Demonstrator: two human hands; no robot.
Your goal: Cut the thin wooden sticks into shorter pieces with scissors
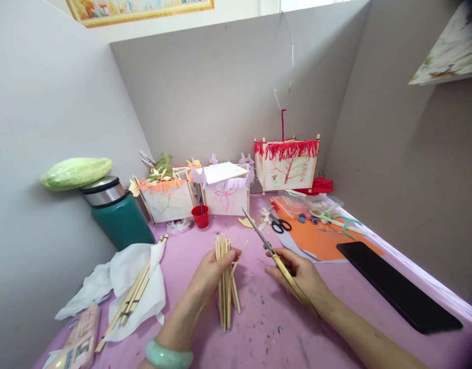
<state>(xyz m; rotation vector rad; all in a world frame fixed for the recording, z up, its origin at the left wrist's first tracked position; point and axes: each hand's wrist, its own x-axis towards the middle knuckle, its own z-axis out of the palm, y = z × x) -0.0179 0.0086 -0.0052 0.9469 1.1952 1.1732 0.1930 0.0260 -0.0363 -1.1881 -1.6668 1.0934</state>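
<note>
left grip point(210, 272): wrapped round wooden sticks point(223, 294) over the tabletop point(259, 333) | right grip point(303, 281): holding scissors point(285, 269), tip pointing away | risk: splayed sticks could slip out if the hold loosens; scissors swung leftward could nick the left grip

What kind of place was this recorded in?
Probably a craft workstation, walled by grey partitions: handmade paper lanterns line the back, orange sheets lie on the right, and the person's left hand holds wooden sticks.
</note>
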